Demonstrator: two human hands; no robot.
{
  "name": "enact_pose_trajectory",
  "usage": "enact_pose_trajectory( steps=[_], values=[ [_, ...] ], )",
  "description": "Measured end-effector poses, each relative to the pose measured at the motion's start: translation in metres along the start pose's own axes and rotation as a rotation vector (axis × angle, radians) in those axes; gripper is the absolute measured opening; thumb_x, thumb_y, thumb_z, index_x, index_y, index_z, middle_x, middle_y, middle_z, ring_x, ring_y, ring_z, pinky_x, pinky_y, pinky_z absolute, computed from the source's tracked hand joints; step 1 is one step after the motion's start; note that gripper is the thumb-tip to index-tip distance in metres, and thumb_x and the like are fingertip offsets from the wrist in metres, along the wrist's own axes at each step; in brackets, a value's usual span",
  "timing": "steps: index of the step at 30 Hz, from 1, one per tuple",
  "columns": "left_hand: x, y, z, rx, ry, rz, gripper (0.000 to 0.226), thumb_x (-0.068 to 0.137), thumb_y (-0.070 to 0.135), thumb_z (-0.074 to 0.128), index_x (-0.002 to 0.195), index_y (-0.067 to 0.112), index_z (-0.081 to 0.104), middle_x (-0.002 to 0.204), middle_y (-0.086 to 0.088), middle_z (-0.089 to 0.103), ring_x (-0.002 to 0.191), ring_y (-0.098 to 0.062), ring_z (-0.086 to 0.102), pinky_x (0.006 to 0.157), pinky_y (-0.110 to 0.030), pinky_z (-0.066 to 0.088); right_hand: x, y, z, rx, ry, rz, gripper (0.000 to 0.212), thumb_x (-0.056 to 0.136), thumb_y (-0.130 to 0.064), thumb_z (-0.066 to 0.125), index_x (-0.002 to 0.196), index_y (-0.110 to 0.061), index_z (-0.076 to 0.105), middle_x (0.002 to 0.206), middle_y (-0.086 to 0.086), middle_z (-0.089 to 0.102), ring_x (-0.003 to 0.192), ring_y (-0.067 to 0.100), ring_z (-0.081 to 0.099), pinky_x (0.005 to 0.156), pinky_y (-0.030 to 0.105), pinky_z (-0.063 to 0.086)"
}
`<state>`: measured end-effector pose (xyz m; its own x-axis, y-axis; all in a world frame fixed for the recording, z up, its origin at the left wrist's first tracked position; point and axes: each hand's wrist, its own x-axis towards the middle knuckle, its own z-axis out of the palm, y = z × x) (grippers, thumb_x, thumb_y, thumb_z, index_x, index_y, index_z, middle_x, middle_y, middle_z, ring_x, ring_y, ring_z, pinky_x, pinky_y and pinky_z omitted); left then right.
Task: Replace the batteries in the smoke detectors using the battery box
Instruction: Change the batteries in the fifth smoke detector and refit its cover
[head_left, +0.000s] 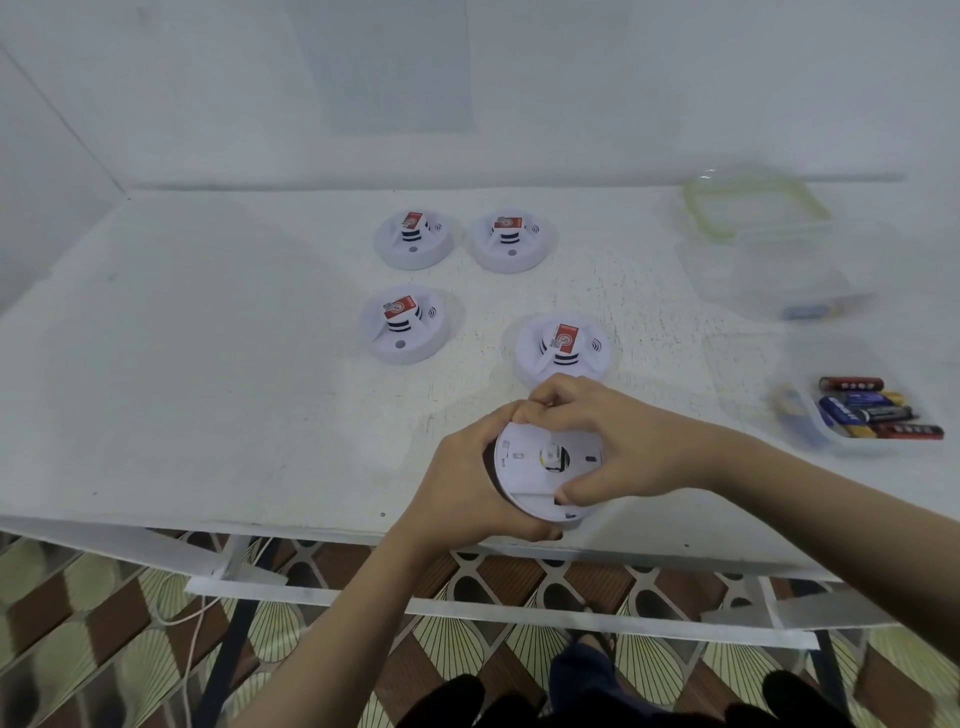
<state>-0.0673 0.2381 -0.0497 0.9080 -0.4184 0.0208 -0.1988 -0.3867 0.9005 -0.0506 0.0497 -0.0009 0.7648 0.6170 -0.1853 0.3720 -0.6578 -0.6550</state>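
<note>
Lower centre: left hand (467, 478) and right hand (602, 441) both clasped the round white plastic smoke detector (545, 467), back up. Likely twisting its cover; next, reaching the battery inside.

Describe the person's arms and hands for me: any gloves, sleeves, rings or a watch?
Both arms are bare as far as the picture shows: no sleeves, no gloves. The left hand and the right hand show no rings on the fingers in view, and neither wrist carries a watch or band. The nails look short and plain.
</note>
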Motion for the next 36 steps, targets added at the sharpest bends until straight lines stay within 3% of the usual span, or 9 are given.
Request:
enact_pose_trajectory(
  steps=[8, 13, 18, 21, 24, 30, 36],
  values=[
    [0.000, -0.001, -0.001, -0.001, 0.000, 0.004, 0.078, 0.046, 0.012, 0.094, 0.113, 0.032, 0.059, 0.095, 0.014, 0.067, 0.086, -0.004, 0.063, 0.071, -0.015, 0.048, 0.001, -0.004, -0.003, -0.029, -0.024, -0.014, 0.070, 0.065, -0.038, 0.065, 0.132, -0.023, 0.050, 0.116, -0.012, 0.038, 0.111, 0.005, 0.036, 0.092, 0.017, 0.031],
    [0.001, 0.001, -0.001, -0.016, -0.012, 0.016, 0.079, 0.046, 0.019, 0.092, 0.115, 0.035, 0.057, 0.099, 0.014, 0.067, 0.092, -0.006, 0.064, 0.076, -0.017, 0.050, -0.002, -0.010, -0.010, -0.148, -0.103, -0.005, 0.082, 0.066, -0.041, 0.059, 0.142, -0.022, 0.035, 0.115, -0.011, 0.031, 0.109, 0.003, 0.029, 0.096, 0.021, 0.032],
    [0.001, 0.002, 0.000, -0.013, -0.006, 0.043, 0.086, 0.046, 0.019, 0.092, 0.118, 0.043, 0.052, 0.107, 0.019, 0.066, 0.099, 0.000, 0.063, 0.081, -0.011, 0.047, -0.010, -0.013, -0.015, -0.231, -0.123, 0.038, 0.077, 0.071, -0.028, 0.067, 0.138, -0.023, 0.031, 0.114, -0.010, 0.031, 0.110, 0.008, 0.031, 0.096, 0.028, 0.037],
    [0.001, 0.000, 0.001, -0.003, -0.007, 0.059, 0.088, 0.047, 0.016, 0.094, 0.122, 0.037, 0.053, 0.107, 0.018, 0.066, 0.101, -0.002, 0.063, 0.083, -0.012, 0.047, -0.015, -0.016, -0.015, -0.278, -0.100, 0.068, 0.071, 0.073, -0.022, 0.069, 0.134, -0.022, 0.032, 0.114, -0.009, 0.033, 0.110, 0.010, 0.034, 0.095, 0.033, 0.040],
    [0.001, -0.001, 0.002, -0.017, -0.010, 0.055, 0.088, 0.048, 0.014, 0.094, 0.124, 0.033, 0.055, 0.106, 0.016, 0.067, 0.101, -0.005, 0.063, 0.083, -0.016, 0.049, -0.015, -0.018, -0.014, -0.289, -0.105, 0.070, 0.072, 0.072, -0.020, 0.069, 0.134, -0.023, 0.032, 0.110, -0.011, 0.031, 0.104, 0.008, 0.033, 0.091, 0.029, 0.040],
    [0.001, 0.000, 0.002, -0.017, 0.004, 0.053, 0.086, 0.043, 0.032, 0.090, 0.117, 0.049, 0.049, 0.108, 0.021, 0.066, 0.102, 0.001, 0.062, 0.084, -0.012, 0.048, -0.010, -0.023, -0.012, -0.293, -0.108, 0.075, 0.069, 0.068, -0.022, 0.075, 0.125, -0.020, 0.034, 0.113, -0.004, 0.035, 0.098, 0.012, 0.032, 0.084, 0.028, 0.040],
    [0.001, -0.002, 0.003, -0.015, 0.006, 0.035, 0.089, 0.042, 0.040, 0.086, 0.124, 0.032, 0.054, 0.106, 0.015, 0.067, 0.100, -0.002, 0.063, 0.083, -0.016, 0.050, -0.005, -0.025, -0.005, -0.348, -0.091, 0.083, 0.069, 0.064, -0.025, 0.076, 0.117, -0.021, 0.032, 0.107, -0.005, 0.031, 0.089, 0.010, 0.024, 0.071, 0.024, 0.033]
  ],
)
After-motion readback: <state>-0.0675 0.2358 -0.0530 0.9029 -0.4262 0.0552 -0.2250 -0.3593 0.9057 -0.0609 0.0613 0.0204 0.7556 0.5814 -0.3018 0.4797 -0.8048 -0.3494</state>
